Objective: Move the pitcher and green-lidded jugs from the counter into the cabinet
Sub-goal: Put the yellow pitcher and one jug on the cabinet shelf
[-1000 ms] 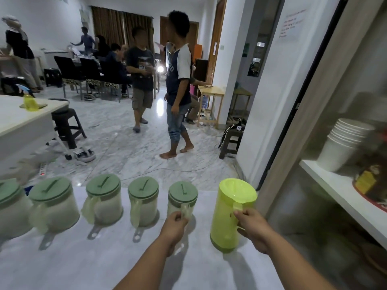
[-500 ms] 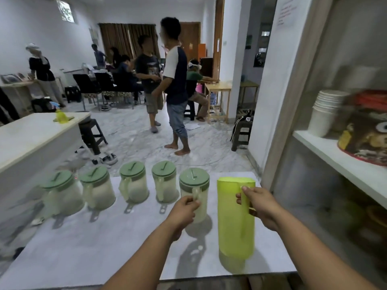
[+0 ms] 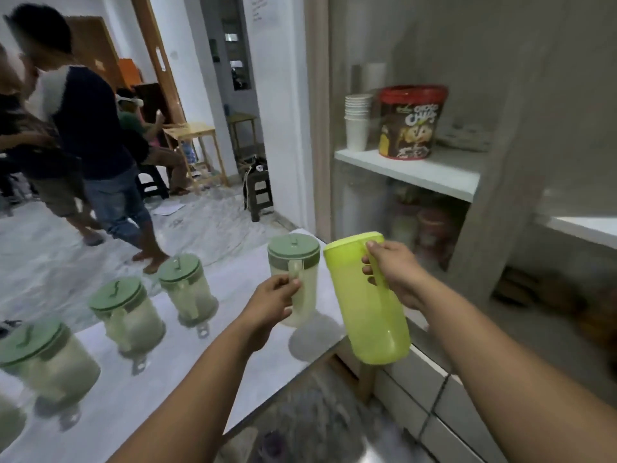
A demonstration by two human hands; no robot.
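We've got both hands loaded here. Our right hand [image 3: 395, 274] has its fingers [image 3: 369, 259] clamped on the handle of the lime-green pitcher [image 3: 367, 302], which hangs in the air, tilted, out past the right edge of the surface [image 3: 187, 372] and just in front of the open cabinet [image 3: 494, 208]. Our left hand [image 3: 272, 300] has its fingers [image 3: 295, 283] closed round the handle of the nearest green-lidded jug [image 3: 295, 279]; that one is lifted too, with its shadow lying on the surface below it. The pitcher and this jug sit just beside each other, not quite touching as far as we can tell.

Back on the surface to the left, three more jugs stand in a row: one [image 3: 187, 289], then another [image 3: 128, 315], then the near-left one [image 3: 40, 359], all upright with lids on, all blurred.

In the cabinet, the upper shelf [image 3: 434, 173] carries a stack of white paper cups [image 3: 357, 123] with a red-lidded cereal tub [image 3: 412, 121] just to its right. Below the shelf it's too dim and blurred to name anything.

Far left, people [image 3: 96, 135] stand on the marble floor [image 3: 60, 259].
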